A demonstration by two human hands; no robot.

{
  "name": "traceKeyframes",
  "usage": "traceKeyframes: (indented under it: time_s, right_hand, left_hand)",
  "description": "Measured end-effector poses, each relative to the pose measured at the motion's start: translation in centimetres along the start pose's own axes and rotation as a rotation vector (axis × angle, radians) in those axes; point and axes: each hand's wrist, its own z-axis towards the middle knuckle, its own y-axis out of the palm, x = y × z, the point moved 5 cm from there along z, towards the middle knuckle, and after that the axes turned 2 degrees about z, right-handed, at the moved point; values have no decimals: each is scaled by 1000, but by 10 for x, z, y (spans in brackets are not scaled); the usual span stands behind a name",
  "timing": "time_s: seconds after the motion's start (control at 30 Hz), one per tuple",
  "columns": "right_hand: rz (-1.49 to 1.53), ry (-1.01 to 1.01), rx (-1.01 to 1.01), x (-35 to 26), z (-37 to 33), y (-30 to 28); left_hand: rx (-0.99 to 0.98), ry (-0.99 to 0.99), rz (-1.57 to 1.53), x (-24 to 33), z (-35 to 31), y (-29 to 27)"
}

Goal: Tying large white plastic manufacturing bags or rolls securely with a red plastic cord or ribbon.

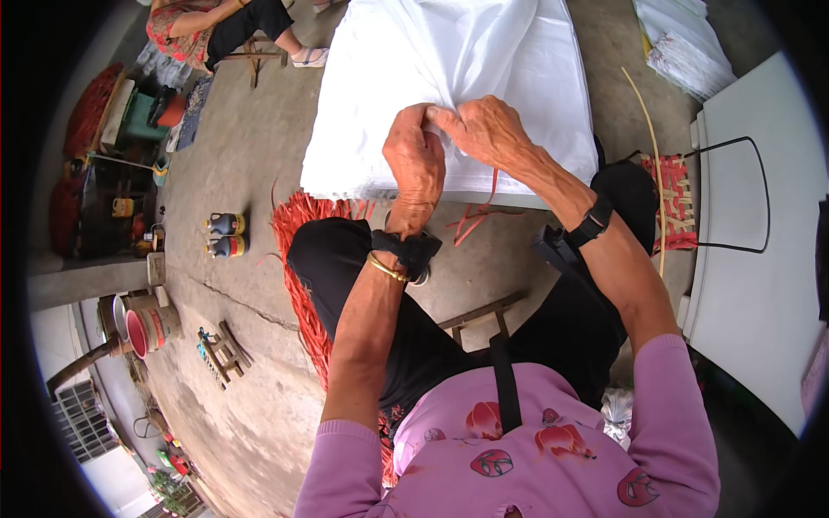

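A stack of thin white sheets, perhaps plastic sacks, lies in front of me at knee height. The top one is bunched into folds that run together to my fingers. My left hand is closed on these folds near the stack's front edge. Touching it from the right, my right hand is also closed there, thumb pressed toward the left. Both sets of fingertips are partly hidden. A thin red plastic strip hangs down below my right hand, over the front edge; its upper end is out of sight.
A heap of red strips lies by my left knee. Two dark bottles and a small wooden stool are on the concrete floor to the left. At right stand a red woven chair and a white panel. Another person sits far left.
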Motion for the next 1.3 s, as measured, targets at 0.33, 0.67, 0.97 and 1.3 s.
traceKeyframes:
  time_s: [0.33,0.67,0.97,1.3]
  right_hand:
    - [307,350,-35,16,9,-24]
    - [248,293,75,21,8,-37]
    - [-244,-70,18,16,3,-38]
    - [-114,-126,11,11,-3,-50]
  left_hand:
    - [-228,-597,-616,-21,-2,-10]
    - [-481,-847,-135,-54,-29,59]
    - [-142,-712,64,-73,-16,25]
    - [-400,-103,219,9,32,33]
